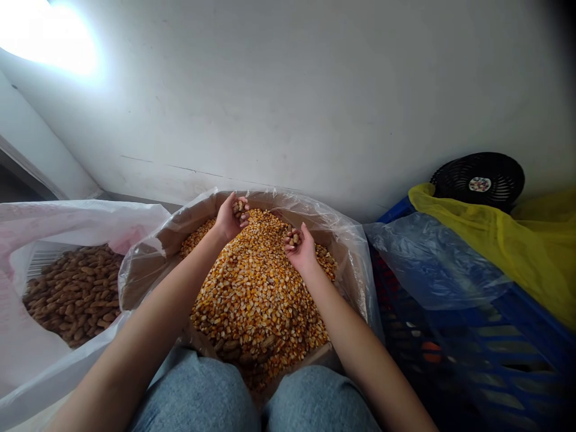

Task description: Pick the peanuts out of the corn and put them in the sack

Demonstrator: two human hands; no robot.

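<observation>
1. Left hand (228, 219): over the far left part of the corn kernels (256, 276), fingers curled about a small clutch of peanuts (239, 208) in their shells; exact count unclear.
2. Right hand (304, 251): to the right and slightly nearer, palm turned up, fingers bent around a second clutch of peanuts. The 2 hands are apart.
3. Corn: yellow-orange, heaped in a brown carton (146, 279) with a clear plastic liner (365, 282) spread over its rim. More peanuts lie in the corn at the near edge, in shadow.
4. Left of the carton: white bag (76, 211), mouth open, with a peanut pile (76, 294) inside.
5. Right: blue crate (535, 327), slotted sides; clear plastic sheet (441, 261) and yellow mesh (535, 246) draped over it. Black fan (479, 171) at the far side.
6. Near side: 2 denim-covered knees (198, 390) against the carton. Far side: pale wall (270, 90), bright light (42, 36) at upper left.
</observation>
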